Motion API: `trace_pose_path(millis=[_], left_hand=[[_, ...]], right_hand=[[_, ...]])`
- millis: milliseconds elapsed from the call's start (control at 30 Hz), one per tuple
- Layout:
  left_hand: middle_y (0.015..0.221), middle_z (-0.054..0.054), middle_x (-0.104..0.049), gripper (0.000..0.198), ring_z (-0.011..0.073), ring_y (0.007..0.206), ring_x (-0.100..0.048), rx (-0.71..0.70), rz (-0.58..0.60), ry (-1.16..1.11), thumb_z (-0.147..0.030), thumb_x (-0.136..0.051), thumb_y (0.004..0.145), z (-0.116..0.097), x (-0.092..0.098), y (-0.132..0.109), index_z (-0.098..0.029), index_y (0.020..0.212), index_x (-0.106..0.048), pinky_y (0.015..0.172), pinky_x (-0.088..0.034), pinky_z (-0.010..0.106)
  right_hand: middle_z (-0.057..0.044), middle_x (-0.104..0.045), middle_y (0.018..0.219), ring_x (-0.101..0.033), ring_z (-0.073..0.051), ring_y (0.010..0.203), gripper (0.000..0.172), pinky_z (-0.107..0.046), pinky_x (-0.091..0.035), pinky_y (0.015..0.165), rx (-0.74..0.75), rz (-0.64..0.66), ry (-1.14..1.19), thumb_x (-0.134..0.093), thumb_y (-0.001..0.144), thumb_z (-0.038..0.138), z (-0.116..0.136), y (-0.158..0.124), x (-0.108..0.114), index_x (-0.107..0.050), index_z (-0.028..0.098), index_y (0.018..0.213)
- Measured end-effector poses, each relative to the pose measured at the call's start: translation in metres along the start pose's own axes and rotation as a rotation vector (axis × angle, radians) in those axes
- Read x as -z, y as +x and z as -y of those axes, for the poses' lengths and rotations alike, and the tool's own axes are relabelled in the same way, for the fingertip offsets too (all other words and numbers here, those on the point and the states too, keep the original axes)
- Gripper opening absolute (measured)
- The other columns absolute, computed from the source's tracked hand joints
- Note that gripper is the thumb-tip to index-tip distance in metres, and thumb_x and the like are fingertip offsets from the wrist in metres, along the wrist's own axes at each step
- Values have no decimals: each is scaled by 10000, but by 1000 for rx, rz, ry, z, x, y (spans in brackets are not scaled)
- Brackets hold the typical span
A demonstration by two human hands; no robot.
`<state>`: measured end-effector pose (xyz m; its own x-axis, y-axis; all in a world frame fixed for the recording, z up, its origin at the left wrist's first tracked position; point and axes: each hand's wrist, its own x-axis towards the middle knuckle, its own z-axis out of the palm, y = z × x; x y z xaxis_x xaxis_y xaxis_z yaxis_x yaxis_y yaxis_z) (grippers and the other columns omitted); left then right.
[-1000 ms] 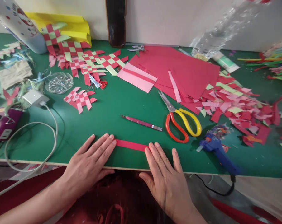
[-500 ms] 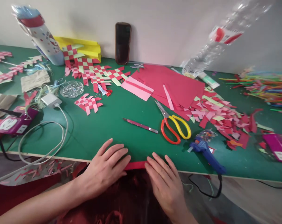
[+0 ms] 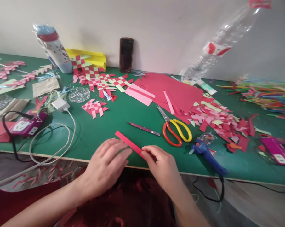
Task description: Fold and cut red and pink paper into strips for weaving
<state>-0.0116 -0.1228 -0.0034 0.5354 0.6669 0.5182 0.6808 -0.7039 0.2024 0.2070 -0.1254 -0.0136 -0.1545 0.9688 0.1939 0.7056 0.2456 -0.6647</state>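
Red paper strip (image 3: pixel 129 143) lies on the green table (image 3: pixel 104 126) close to the near edge, right in front of the person. Its long axis runs diagonally, from the far left down to the near right. The right hand (image 3: pixel 161 162) has the near-right end, with thumb and forefinger closed in a tight pinch on it and the other fingers curled under. The left hand (image 3: pixel 106 164) is on the near-left side of the strip, palm down, fingers loosely together and not gripping anything. Its fingertips reach about the middle of the strip, touching or just beside it, can't tell which. The strip's far-left end is free and points away from both hands, with the left hand nearer to it. Past the strip toward the far side is a thin craft knife (image 3: pixel 143 128), and the scissors (image 3: pixel 175 129) are to the right of that. A blue glue gun (image 3: pixel 208 153) is near the table edge, right of the right hand. A woven piece (image 3: pixel 94 107) sits far left of the strip, well apart. Red sheets (image 3: pixel 177 91) and a scrap pile (image 3: pixel 218 119) are far right.
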Motion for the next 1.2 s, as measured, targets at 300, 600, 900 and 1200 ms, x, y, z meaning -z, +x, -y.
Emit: trace_pose_path(millis=[300, 600, 900, 1200], left_hand=[[1496, 57, -468, 739, 282, 1387, -400, -84, 315, 195, -716, -363, 886, 5, -34, -18, -231, 1436, -449, 1178, -215, 456], [1447, 119, -516, 766, 337, 1407, -364, -61, 333, 153, -743, -474, 815, -9, -33, -7, -184, 1332, -560, 1168, -260, 481], [1453, 108, -512, 840, 352, 1354, -438, -104, 364, 159, -763, -441, 796, -15, -42, -3, -186, 1404, -492, 1120, -348, 497], [1468, 130, -487, 774, 368, 1370, -417, -77, 361, 119, -681, -522, 835, -18, -41, -2, -179, 1421, -469, 1089, -407, 537]], right_hand=[[-88, -704, 996, -601, -225, 952, 227, -372, -480, 877, 252, -149, -397, -475, 960, 206, -18, 36, 5, -673, 174, 1065], [-77, -661, 841, -552, -226, 799, 87, -369, -462, 780, 241, -74, -487, -553, 902, 166, -35, 67, -6, -636, 168, 879], [-43, -693, 960, -668, -166, 843, 162, -273, -518, 740, 68, -202, -234, -490, 958, 217, -36, 2, 36, -567, 207, 1100], [-43, -702, 944, -684, -154, 846, 215, -264, -545, 758, 28, -131, -222, -529, 951, 226, -40, -64, 42, -600, 202, 1152]])
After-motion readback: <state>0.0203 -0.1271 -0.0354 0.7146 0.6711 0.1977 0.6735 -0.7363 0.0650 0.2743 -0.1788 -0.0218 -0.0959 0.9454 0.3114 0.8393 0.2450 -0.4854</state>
